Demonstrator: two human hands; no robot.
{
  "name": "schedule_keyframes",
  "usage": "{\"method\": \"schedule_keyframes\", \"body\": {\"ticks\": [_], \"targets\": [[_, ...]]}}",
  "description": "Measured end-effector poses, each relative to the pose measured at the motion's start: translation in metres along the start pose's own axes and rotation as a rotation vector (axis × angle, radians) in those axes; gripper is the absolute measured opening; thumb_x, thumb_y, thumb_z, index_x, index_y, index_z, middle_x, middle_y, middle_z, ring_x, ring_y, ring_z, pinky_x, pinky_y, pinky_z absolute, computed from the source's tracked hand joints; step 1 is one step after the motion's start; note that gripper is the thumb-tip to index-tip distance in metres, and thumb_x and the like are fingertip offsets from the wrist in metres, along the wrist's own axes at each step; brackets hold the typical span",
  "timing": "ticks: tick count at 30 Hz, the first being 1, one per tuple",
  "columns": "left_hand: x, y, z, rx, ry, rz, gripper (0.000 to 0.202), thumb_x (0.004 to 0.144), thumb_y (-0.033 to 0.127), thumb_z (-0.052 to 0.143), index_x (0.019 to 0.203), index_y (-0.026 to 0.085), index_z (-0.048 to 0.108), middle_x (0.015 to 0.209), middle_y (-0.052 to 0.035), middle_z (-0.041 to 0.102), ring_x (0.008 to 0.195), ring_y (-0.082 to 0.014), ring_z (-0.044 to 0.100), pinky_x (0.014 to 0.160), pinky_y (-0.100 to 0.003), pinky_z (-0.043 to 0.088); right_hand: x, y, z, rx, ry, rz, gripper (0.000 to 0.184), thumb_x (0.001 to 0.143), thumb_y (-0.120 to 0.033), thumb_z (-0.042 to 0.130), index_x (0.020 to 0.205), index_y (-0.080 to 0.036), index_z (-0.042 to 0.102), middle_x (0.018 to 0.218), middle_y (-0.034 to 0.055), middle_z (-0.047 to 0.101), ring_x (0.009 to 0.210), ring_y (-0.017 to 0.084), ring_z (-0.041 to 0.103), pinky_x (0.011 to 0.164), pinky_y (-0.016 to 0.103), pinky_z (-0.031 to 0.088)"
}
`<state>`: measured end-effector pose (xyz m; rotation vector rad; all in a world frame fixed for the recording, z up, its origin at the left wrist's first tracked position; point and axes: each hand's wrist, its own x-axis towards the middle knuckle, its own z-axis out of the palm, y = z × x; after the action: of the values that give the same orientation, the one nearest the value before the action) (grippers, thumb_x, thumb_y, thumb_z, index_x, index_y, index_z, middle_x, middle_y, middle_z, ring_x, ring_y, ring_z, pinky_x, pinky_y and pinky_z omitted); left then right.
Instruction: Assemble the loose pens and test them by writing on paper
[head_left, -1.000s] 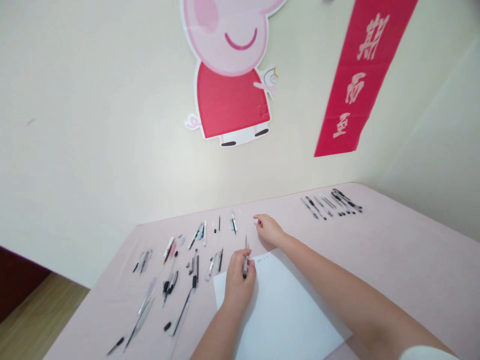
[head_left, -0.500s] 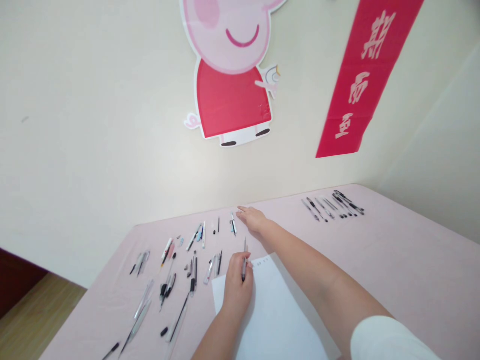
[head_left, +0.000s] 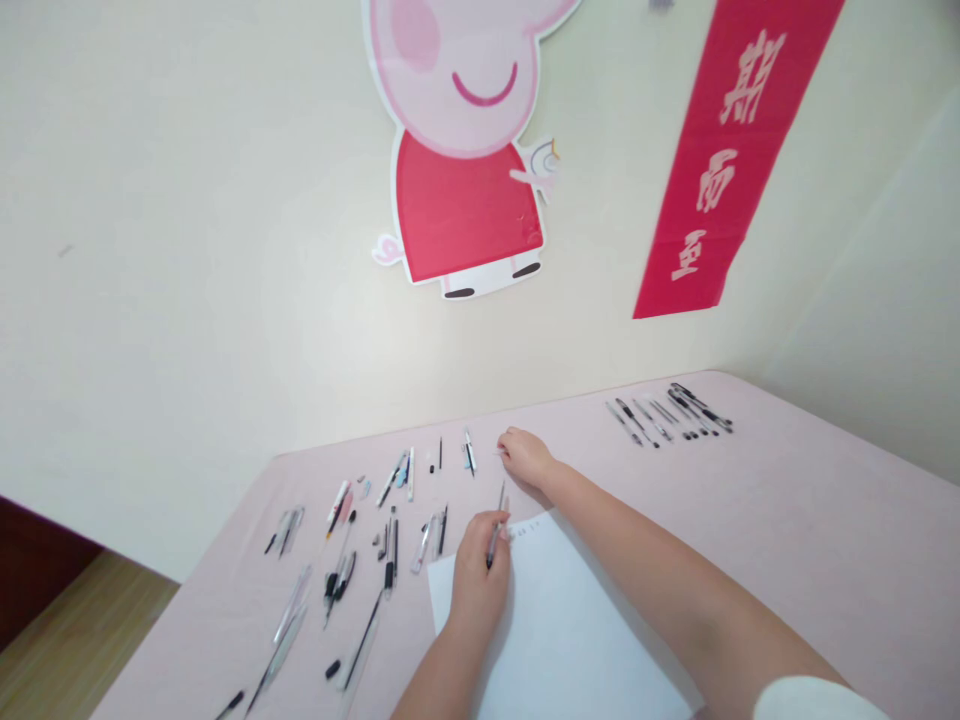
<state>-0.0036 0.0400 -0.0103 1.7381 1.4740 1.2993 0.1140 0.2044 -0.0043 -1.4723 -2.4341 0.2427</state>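
Head view: the left hand [head_left: 478, 570] is closed around a slim pen [head_left: 496, 515], which is tilted with its end pointing away from the person, above the top left corner of a white sheet of paper [head_left: 570, 630] on the pink table [head_left: 825, 520]. The right hand [head_left: 527, 458] lies farther out, fingers curled, beside a small pale piece [head_left: 499, 451]; I cannot tell whether it is pinching that piece or only touching it. Loose pens and parts [head_left: 390, 540] lie scattered to the left, and a tidy row of pens [head_left: 667, 412] sits well apart on the far right.

I see 2 risks. If that small piece is held loosely, it may slip and get lost among the scattered parts. The right forearm also crosses the sheet, so pulling it back could drag the paper askew.
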Motion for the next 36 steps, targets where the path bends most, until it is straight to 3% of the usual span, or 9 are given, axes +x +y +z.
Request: {"method": "schedule_keyframes", "body": {"ticks": [5,10,13,18,23,27,29,33,36], "targets": [[0.001,0.004,-0.001,-0.04,-0.038,-0.001,0.022,0.082,0.026,0.043,0.093,0.018,0.061,0.093,-0.0077,0.062,0.09,-0.02,0.056,0.08,-0.034,0.043,-0.033,0.008,-0.014,0.116,-0.022,0.009,0.017,0.075,-0.023,0.052,0.084,-0.016,0.065,0.079,0.0058,0.065,0.071,0.015,0.056,0.064,0.024,0.038],[0.001,0.013,-0.005,-0.097,-0.096,0.009,0.027,0.084,0.03,0.042,0.094,0.018,0.063,0.09,-0.0079,0.063,0.083,-0.0189,0.058,0.076,-0.032,0.043,-0.064,0.016,-0.025,0.718,-0.032,0.168,0.022,0.078,-0.024,0.044,0.085,-0.013,0.063,0.059,0.0,0.057,0.053,0.011,0.049,0.052,0.021,0.037],[0.0,0.017,-0.006,-0.116,-0.095,0.021,0.029,0.085,0.031,0.041,0.094,0.018,0.064,0.087,-0.0078,0.063,0.08,-0.0183,0.057,0.074,-0.031,0.043,-0.073,0.019,-0.029,0.86,-0.075,0.251,0.024,0.08,-0.025,0.04,0.086,-0.013,0.06,0.049,-0.0043,0.046,0.045,0.009,0.043,0.046,0.02,0.033],[-0.001,0.017,-0.006,-0.109,-0.067,0.023,0.028,0.085,0.031,0.041,0.094,0.017,0.063,0.088,-0.0081,0.063,0.079,-0.0176,0.057,0.073,-0.031,0.043,-0.073,0.021,-0.028,0.621,0.041,0.197,0.014,0.072,-0.014,0.046,0.073,-0.013,0.06,0.066,0.0012,0.056,0.06,0.011,0.049,0.057,0.021,0.036],[0.001,0.013,-0.006,-0.102,0.007,-0.006,0.028,0.085,0.031,0.041,0.093,0.017,0.063,0.085,-0.0073,0.063,0.074,-0.0168,0.057,0.07,-0.031,0.044,-0.076,0.017,-0.027,0.43,-0.107,0.212,0.008,0.073,-0.018,0.052,0.076,-0.015,0.058,0.067,0.0022,0.061,0.06,0.012,0.052,0.054,0.021,0.034],[0.001,0.012,-0.005,-0.091,0.007,0.001,0.027,0.084,0.03,0.041,0.093,0.016,0.062,0.086,-0.0075,0.063,0.074,-0.0168,0.057,0.071,-0.031,0.044,-0.083,0.002,-0.03,0.102,-0.15,0.28,0.02,0.075,-0.034,0.054,0.078,-0.015,0.059,0.077,0.01,0.065,0.071,0.02,0.058,0.058,0.026,0.035],[0.001,0.011,-0.005,-0.084,0.004,0.003,0.026,0.084,0.029,0.041,0.092,0.016,0.062,0.087,-0.0076,0.062,0.074,-0.0168,0.057,0.071,-0.031,0.044,-0.086,-0.007,-0.029,0.019,-0.191,0.27,0.021,0.074,-0.031,0.055,0.086,-0.015,0.059,0.083,0.0129,0.065,0.077,0.022,0.059,0.061,0.027,0.036],[0.001,0.01,-0.005,-0.064,0.008,0.022,0.025,0.084,0.028,0.041,0.093,0.016,0.062,0.088,-0.0078,0.062,0.077,-0.0172,0.057,0.073,-0.032,0.044,-0.088,-0.017,-0.022,-0.003,-0.205,0.191,0.019,0.072,-0.014,0.05,0.087,-0.014,0.06,0.087,0.0133,0.065,0.082,0.022,0.059,0.066,0.027,0.036],[0.001,0.009,-0.005,-0.061,0.007,0.033,0.024,0.084,0.026,0.042,0.092,0.017,0.063,0.089,-0.0081,0.063,0.081,-0.0177,0.057,0.075,-0.032,0.044,-0.085,-0.014,-0.018,0.119,-0.147,0.181,0.019,0.07,-0.009,0.048,0.083,-0.015,0.061,0.082,0.0101,0.065,0.077,0.018,0.058,0.066,0.026,0.037]]}}
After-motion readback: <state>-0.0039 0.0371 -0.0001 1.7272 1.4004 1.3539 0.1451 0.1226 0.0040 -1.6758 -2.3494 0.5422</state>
